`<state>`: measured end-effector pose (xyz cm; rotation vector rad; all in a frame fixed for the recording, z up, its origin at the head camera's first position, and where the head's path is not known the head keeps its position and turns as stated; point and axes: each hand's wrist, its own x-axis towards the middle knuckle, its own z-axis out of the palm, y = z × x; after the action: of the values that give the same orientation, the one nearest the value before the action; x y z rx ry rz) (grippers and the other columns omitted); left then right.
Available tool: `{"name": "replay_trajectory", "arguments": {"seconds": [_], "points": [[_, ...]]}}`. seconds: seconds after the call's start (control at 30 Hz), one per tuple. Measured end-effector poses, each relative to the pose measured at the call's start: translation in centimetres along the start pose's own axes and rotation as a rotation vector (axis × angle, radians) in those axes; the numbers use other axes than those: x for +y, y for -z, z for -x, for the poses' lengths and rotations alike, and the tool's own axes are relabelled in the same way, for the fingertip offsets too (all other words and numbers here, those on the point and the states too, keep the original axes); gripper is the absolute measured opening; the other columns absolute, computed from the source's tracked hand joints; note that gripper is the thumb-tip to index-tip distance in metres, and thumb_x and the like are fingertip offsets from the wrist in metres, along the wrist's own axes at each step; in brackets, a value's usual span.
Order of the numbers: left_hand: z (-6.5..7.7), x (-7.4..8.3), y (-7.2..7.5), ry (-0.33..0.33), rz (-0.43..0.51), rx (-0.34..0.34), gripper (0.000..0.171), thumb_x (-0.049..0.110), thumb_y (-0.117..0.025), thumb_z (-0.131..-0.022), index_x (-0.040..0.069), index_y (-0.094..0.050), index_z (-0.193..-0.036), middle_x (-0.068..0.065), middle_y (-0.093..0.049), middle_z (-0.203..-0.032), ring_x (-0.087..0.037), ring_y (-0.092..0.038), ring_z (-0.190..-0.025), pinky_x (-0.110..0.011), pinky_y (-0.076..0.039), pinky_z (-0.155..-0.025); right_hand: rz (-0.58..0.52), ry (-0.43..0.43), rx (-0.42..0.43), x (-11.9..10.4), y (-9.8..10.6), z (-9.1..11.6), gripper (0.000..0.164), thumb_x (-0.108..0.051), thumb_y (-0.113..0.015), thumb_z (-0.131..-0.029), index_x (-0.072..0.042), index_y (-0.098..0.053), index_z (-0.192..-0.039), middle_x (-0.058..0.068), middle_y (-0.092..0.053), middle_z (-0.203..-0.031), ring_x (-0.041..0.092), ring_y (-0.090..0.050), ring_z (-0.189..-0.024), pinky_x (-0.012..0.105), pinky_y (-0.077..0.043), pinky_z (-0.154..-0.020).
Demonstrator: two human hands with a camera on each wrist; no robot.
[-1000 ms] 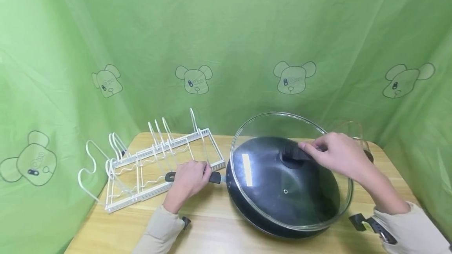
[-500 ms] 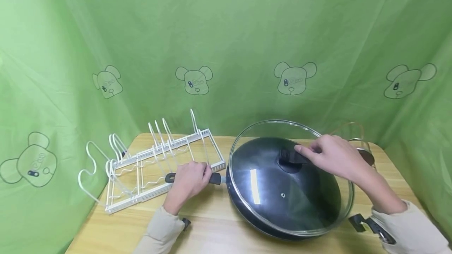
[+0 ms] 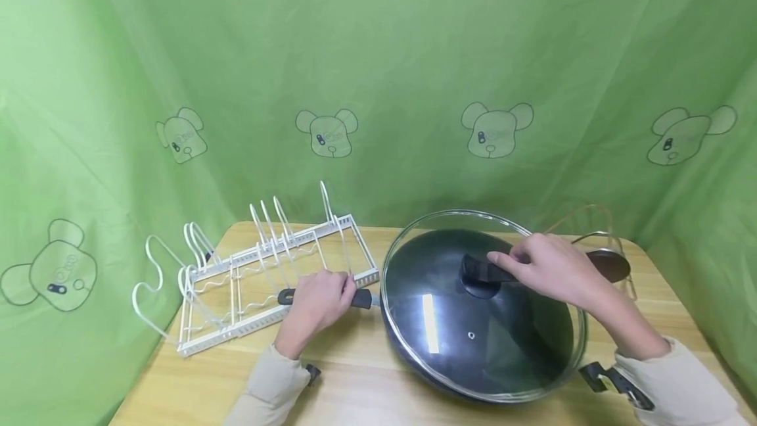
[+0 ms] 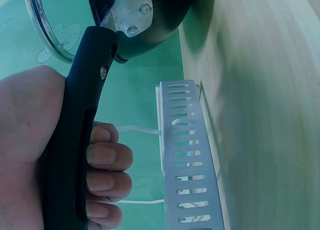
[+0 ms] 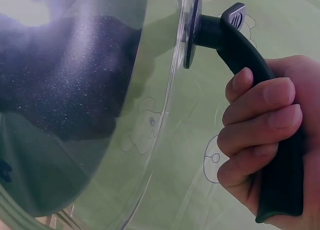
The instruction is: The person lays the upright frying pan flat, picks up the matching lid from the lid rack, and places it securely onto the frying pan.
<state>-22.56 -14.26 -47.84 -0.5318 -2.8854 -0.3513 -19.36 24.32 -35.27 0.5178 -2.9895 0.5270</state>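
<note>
My left hand (image 3: 319,298) grips the black handle (image 4: 75,135) of a dark frying pan (image 4: 167,20) on the wooden table. In the left wrist view its fingers curl round the handle. My right hand (image 3: 562,268) holds the black handle (image 5: 280,175) of a large glass lid (image 3: 473,354), fingers wrapped round it in the right wrist view. The lid is over the pan, its steel rim running along the pan's edge in the head view. A gap shows between lid rim and pan in the left wrist view. The lid covers much of the pan.
A white wire rack (image 3: 236,331) with upright loops lies left of the pan, close to my left hand. Behind my right wrist stands a dark round object (image 3: 612,266) with thin wire loops, partly hidden. Green cloth (image 3: 384,84) hangs round the wooden table (image 3: 355,380).
The lid has come down over the pan, its far rim dropping in the head view. My right hand has shifted slightly left and down with it. My left hand stays on the pan handle.
</note>
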Motion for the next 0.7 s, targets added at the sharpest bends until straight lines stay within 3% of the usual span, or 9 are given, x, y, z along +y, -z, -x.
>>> {"name": "replay_trajectory", "arguments": {"seconds": [0.7], "points": [[-0.1,0.0,0.2,0.000,-0.009,-0.004,0.049,0.033,-0.045,-0.107,0.022,-0.045,-0.059,0.006,-0.044,-0.052,-0.012,-0.045,-0.048,-0.029,-0.038,-0.043,-0.055,0.000,-0.036,0.6,-2.1,-0.6,0.057,-0.050,-0.059,-0.102,-0.022,-0.043,-0.055,-0.011,-0.035,-0.049,0.008,-0.031,-0.045,0.024,-0.029,-0.045]]}}
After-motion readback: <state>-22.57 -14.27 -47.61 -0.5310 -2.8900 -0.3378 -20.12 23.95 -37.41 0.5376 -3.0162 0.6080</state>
